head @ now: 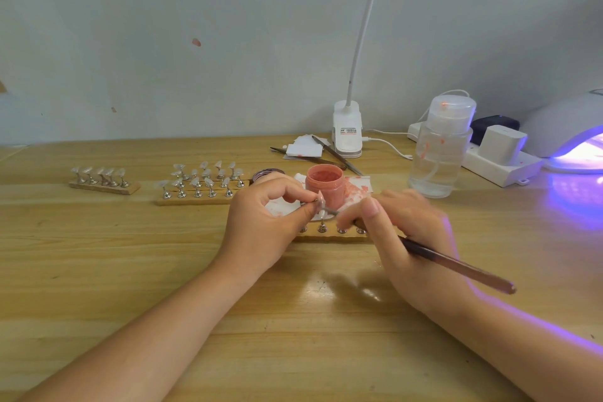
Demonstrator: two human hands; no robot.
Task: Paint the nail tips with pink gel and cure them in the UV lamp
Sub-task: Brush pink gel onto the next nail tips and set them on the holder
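Note:
My left hand (266, 222) pinches a small metal stand with a nail tip (320, 200) on it, raised above a wooden holder strip (332, 233). My right hand (404, 232) grips a long brush (456, 266), whose tip touches the nail tip. The open jar of pink gel (326, 185) stands just behind the hands on a stained white wipe. The UV lamp (574, 137) glows purple at the far right edge of the table.
Two more wooden strips of clear nail tips on stands lie at left (104, 181) and centre (200, 188). A clear pump bottle (440, 153), a power strip (502, 163), a clip desk lamp (347, 130) and tweezers (336, 155) sit at the back.

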